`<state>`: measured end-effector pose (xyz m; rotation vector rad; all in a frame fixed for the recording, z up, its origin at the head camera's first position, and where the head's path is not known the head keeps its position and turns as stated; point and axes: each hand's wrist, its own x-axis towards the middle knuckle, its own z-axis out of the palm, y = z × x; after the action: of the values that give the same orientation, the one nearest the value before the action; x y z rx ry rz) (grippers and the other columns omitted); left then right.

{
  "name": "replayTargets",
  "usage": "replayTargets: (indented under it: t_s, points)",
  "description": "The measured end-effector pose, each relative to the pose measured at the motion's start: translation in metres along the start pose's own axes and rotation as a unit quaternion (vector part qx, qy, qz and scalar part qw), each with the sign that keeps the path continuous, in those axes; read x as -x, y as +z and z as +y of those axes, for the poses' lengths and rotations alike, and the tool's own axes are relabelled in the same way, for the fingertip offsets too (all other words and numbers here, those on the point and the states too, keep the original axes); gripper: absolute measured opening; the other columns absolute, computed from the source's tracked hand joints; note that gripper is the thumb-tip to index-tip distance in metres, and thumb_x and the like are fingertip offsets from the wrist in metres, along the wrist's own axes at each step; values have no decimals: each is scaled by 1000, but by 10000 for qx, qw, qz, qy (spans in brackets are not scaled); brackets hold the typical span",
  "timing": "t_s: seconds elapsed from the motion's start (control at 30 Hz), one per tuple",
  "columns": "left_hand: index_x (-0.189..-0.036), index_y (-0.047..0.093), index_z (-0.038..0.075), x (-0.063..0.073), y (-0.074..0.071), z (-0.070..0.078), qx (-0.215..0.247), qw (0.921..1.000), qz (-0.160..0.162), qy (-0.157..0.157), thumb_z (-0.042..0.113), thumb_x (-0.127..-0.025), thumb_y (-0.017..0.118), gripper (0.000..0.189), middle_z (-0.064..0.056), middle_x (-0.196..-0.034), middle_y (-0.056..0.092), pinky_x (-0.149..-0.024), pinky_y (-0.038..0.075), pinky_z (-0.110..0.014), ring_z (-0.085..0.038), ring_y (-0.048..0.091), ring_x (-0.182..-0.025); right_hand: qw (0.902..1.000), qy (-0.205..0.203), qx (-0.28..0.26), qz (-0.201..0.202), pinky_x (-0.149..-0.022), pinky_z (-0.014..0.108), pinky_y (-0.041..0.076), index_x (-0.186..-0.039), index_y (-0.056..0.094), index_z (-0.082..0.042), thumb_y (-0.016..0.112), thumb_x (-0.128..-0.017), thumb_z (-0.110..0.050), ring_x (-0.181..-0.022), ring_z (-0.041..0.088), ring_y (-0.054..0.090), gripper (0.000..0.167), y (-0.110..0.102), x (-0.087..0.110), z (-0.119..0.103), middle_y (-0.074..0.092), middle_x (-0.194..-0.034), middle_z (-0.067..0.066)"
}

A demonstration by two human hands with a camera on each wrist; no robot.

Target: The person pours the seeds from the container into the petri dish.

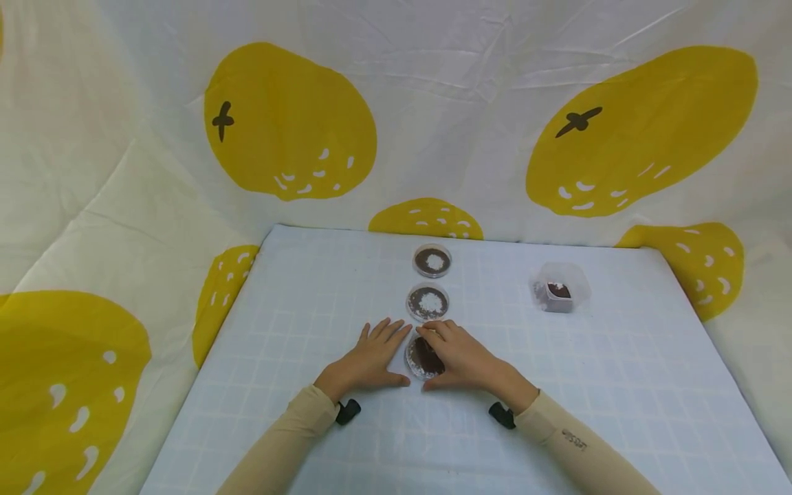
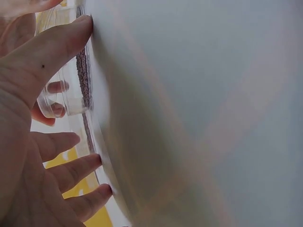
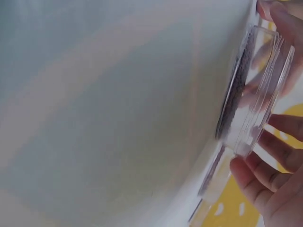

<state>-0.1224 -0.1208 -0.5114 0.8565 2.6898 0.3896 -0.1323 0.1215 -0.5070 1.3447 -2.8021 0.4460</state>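
Observation:
Nearest the hands is a clear round dish (image 1: 423, 359) with dark brown granules and a clear lid, flat on the cloth. My right hand (image 1: 460, 357) grips it from the right, fingers at its far edge and thumb at its near edge. In the right wrist view those fingers reach the clear rim of the lid (image 3: 265, 94). To its left my left hand (image 1: 374, 354) rests with fingers spread and straight, fingertips and thumb on the tablecloth. The left wrist view shows the left thumb in front of the clear dish wall (image 2: 71, 101).
Two more clear round dishes, a middle one (image 1: 428, 302) and a far one (image 1: 432, 261), stand in line behind, with white granules on brown. At the right is a clear square container (image 1: 559, 302) with brown contents. A lemon-patterned curtain (image 1: 433, 137) hangs behind the table.

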Motion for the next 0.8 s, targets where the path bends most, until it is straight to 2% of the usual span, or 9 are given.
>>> replayTargets:
  t_s: [0.8]
  points:
    - [-159,22,9,5,0,-1,168,9998,75,98,56,-85,74,102,-14,-163,22,-113,11,-67,-39,14,-149,9996,-66,202,-196,-98,46,47,-145,47,0,85,-69,-60,-120,31,50,104,-2,-4,-10,51,-136,16]
